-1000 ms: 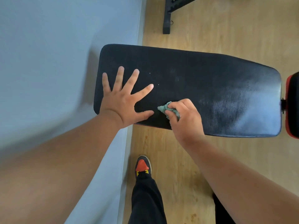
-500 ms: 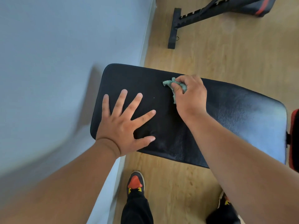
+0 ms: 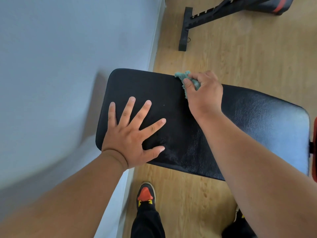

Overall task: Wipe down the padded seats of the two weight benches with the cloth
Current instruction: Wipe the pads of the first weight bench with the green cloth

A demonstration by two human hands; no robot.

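A black padded bench seat lies across the middle of the view. My left hand rests flat on its left end with the fingers spread wide. My right hand grips a bunched teal cloth and presses it on the pad's far edge. Part of the cloth pokes out past my thumb and fingers. A second bench, black with a red stripe, stands at the top right, mostly cut off by the frame.
A pale blue-grey wall runs along the left, close to the pad's left end. Light wooden floor surrounds the benches. My shoe with a red toe stands below the pad. A red-edged pad part shows at the right border.
My right hand has carried the cloth from the pad's near edge across to its far edge. My left hand has stayed flat on the left end.
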